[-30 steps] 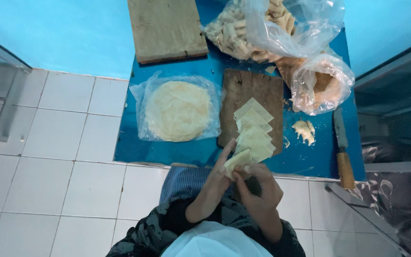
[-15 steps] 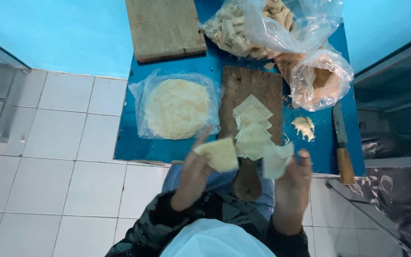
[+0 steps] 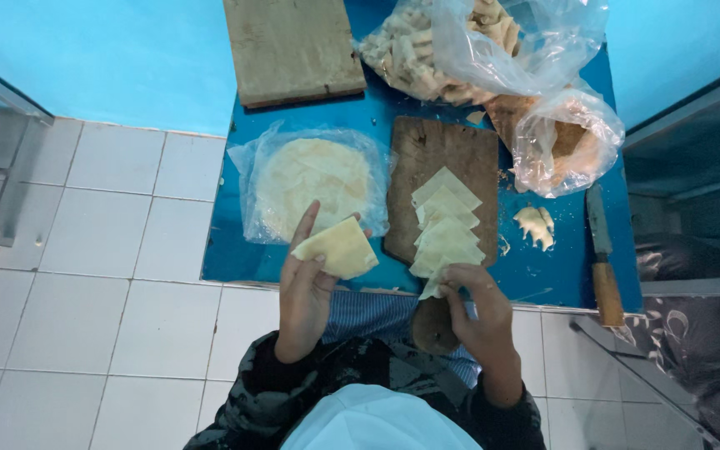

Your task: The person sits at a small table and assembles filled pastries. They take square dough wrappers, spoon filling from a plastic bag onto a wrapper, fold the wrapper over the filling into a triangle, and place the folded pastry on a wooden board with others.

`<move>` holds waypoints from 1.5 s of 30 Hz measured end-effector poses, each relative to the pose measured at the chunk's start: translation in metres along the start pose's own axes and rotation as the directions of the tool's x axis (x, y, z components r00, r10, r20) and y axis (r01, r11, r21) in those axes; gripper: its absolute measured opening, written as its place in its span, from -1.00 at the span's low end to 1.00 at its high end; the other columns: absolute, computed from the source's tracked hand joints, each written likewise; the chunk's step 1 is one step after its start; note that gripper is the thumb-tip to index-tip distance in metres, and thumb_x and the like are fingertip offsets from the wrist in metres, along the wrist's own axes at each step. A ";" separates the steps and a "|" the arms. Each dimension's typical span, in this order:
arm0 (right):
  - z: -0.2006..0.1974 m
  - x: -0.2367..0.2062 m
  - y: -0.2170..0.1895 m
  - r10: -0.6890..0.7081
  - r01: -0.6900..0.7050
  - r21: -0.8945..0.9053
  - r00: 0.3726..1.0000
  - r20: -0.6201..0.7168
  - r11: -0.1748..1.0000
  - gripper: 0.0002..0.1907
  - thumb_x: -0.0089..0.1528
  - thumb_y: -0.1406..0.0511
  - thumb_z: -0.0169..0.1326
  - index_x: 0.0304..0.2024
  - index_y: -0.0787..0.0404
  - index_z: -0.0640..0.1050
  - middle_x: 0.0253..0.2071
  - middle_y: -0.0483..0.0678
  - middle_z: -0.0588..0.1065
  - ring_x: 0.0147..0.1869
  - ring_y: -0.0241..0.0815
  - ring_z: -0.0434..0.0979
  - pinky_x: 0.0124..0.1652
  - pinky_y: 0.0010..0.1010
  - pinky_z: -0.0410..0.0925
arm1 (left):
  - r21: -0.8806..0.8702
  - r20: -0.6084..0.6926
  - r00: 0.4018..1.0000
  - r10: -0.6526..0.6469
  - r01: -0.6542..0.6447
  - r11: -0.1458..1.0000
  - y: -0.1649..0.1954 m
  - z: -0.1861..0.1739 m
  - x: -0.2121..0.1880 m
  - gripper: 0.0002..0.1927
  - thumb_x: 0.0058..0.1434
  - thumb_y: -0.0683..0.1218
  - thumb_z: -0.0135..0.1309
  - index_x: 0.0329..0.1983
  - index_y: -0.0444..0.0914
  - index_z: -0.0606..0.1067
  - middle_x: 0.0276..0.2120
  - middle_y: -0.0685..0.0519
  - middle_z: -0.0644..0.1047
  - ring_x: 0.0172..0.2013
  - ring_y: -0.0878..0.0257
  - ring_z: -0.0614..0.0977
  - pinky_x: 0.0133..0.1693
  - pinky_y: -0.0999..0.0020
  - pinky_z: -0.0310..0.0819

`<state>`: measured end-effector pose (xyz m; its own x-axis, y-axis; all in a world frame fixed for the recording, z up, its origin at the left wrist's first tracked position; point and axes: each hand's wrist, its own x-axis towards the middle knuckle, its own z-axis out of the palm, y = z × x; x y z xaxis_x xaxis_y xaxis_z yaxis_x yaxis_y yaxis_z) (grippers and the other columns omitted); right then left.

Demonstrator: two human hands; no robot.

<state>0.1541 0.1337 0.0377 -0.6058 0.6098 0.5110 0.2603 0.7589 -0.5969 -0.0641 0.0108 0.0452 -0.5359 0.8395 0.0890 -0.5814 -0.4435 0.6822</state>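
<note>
My left hand point(image 3: 303, 287) holds a pale square dough wrapper point(image 3: 339, 248) flat on its fingers, just in front of a bagged stack of round dough sheets point(image 3: 310, 185). My right hand point(image 3: 475, 310) pinches the near end of a row of overlapping dough wrappers point(image 3: 443, 225) laid on a dark wooden cutting board point(image 3: 439, 154). Both hands hover at the near edge of the blue table point(image 3: 543, 275).
A knife with a wooden handle point(image 3: 602, 258) lies at the right. A few folded dumplings point(image 3: 537, 225) sit beside the board. Plastic bags of filling point(image 3: 568, 146) and of folded pieces point(image 3: 452, 46) stand behind. A second wooden board point(image 3: 292, 48) lies at the back.
The left hand has carried its wrapper further left and laid it flat on the fingers. The right hand has dropped back onto the row of wrappers on the board.
</note>
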 end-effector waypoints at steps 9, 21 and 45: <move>-0.026 -0.002 -0.006 0.137 -0.145 -0.100 0.988 -0.076 0.984 -0.61 0.14 0.44 0.31 0.00 0.27 0.52 -0.02 0.03 0.59 0.08 -0.04 0.64 0.04 -0.30 0.47 | -0.031 0.035 0.997 -0.062 0.063 0.998 -0.017 -0.004 -0.003 -0.36 0.41 -0.19 -0.28 0.55 -0.35 -0.03 0.24 -0.38 0.43 0.18 -0.12 0.57 0.15 0.07 0.55; -0.005 0.020 -0.005 0.140 -0.135 -0.131 0.990 0.030 0.982 -0.61 0.09 0.51 0.25 -0.03 0.23 0.55 -0.04 0.06 0.54 0.07 0.06 0.56 -0.02 -0.24 0.41 | 0.195 0.196 0.926 -0.321 0.284 0.939 -0.041 -0.015 -0.007 -0.66 0.47 -0.19 -0.19 0.26 -0.36 0.37 -0.29 -0.09 0.62 -0.31 0.23 0.69 -0.24 0.35 0.60; -0.006 0.038 -0.005 0.054 -0.049 -0.128 0.998 0.036 0.991 -0.64 0.13 0.54 0.20 -0.04 0.25 0.49 -0.20 0.10 0.49 -0.09 0.02 0.56 -0.14 -0.23 0.40 | 0.066 0.127 0.957 -0.261 0.254 0.965 -0.028 -0.006 -0.006 -0.56 0.46 -0.15 -0.22 0.37 -0.36 0.24 -0.13 -0.16 0.60 -0.14 0.11 0.70 -0.08 0.25 0.62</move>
<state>0.1347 0.1545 0.0636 -0.6173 0.6412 0.4558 0.3836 0.7512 -0.5373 -0.0480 0.0166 0.0215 -0.2834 0.9590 -0.0001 -0.6566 -0.1939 0.7289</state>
